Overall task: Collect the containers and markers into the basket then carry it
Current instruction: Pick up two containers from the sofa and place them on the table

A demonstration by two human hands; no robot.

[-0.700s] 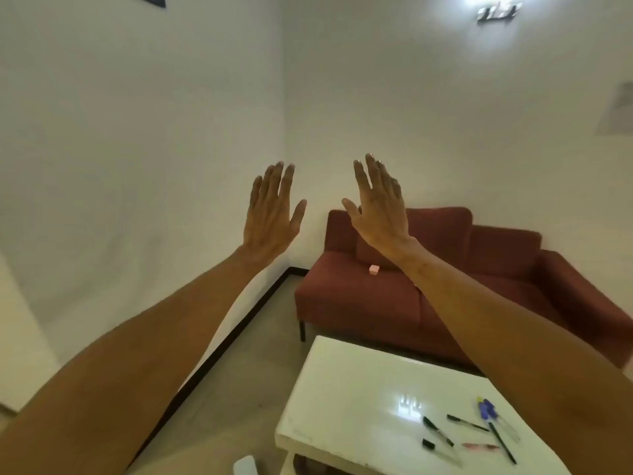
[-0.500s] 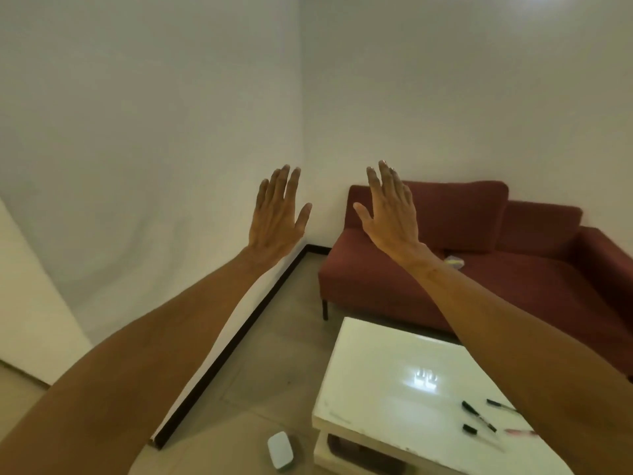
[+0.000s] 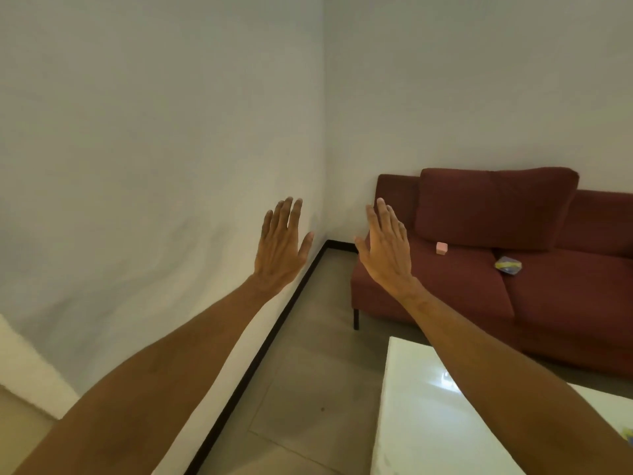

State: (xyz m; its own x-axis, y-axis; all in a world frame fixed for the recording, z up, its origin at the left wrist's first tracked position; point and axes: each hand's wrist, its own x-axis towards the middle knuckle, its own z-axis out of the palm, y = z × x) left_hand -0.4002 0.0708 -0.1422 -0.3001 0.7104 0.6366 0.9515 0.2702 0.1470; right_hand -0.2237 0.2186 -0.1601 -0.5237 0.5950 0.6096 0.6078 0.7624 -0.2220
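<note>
so, no collecting step is judged to have been started: both hands are held up in front of the camera, empty, backs toward the view. the left hand [image 3: 281, 250] is shown flat with the fingers [image 3: 286, 214] extended and close together, thumb out to the side; the right hand [image 3: 387, 250] is shown the same way, fingers [image 3: 383, 217] straight and nearly touching, thumb splayed left. nothing is pinched or gripped by either. no basket is seen anywhere in view, and no markers can be made out; only a small yellow-blue scrap [image 3: 629, 433] is clipped at the right edge over the white coffee table [image 3: 421, 423], too cut off to be identified. a small pink box [image 3: 441, 248] is seen on the seat of the red sofa [image 3: 479, 293], against the back cushion, and a yellow-blue packet [image 3: 508, 265] is seen lying further right on the seat, well apart from the box; whether either counts as a container cannot be told. for the next move, the hands would need to be lowered, the basket located first, and the view turned back down toward the table, since the right forearm covers much of its top.
</note>
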